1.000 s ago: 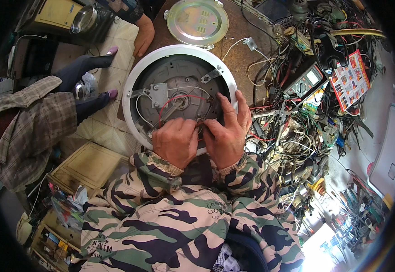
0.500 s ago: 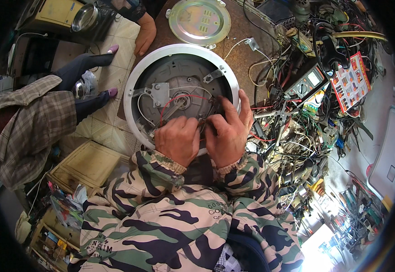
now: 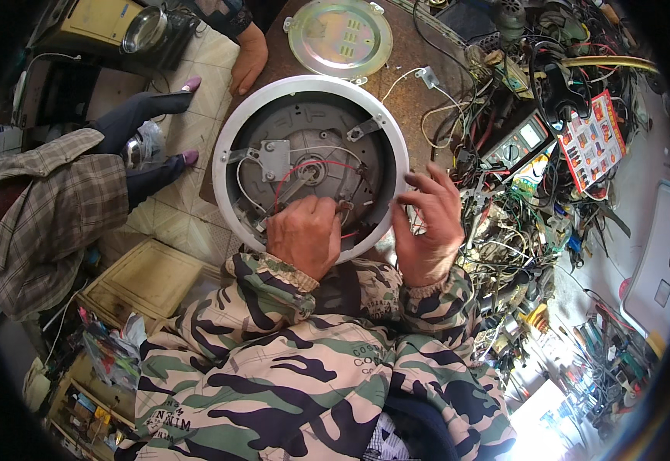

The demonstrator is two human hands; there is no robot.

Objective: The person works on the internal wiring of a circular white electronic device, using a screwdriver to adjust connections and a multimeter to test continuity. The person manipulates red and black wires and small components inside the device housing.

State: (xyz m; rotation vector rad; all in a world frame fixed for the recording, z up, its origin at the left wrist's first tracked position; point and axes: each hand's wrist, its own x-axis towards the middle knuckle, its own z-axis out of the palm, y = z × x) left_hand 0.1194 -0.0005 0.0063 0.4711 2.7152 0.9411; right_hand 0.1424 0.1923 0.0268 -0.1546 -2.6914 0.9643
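A round appliance housing (image 3: 223,196) with a pale rim lies with its inside facing up. Within it are a grey metal plate (image 3: 342,157), a small metal bracket (image 3: 275,160), a red wire (image 3: 327,163) and white wires (image 3: 252,198). My left hand (image 3: 304,234) reaches over the near rim into the housing, fingers curled together; whatever they hold is hidden beneath them. Just outside the right rim, my right hand (image 3: 429,227) is raised with thumb and fingers apart and nothing visible between them.
A round, slotted metal cover (image 3: 340,34) lies beyond the housing on the brown table (image 3: 408,88). A multimeter (image 3: 525,140), tangled wires and tools crowd the right side. Another person's hand (image 3: 250,60) rests at the table's far left edge; a seated person in plaid (image 3: 62,207) is farther left.
My right hand has come out of the housing, moved right past the rim, and its fingers have spread. The left hand stays inside; the housing has shifted slightly.
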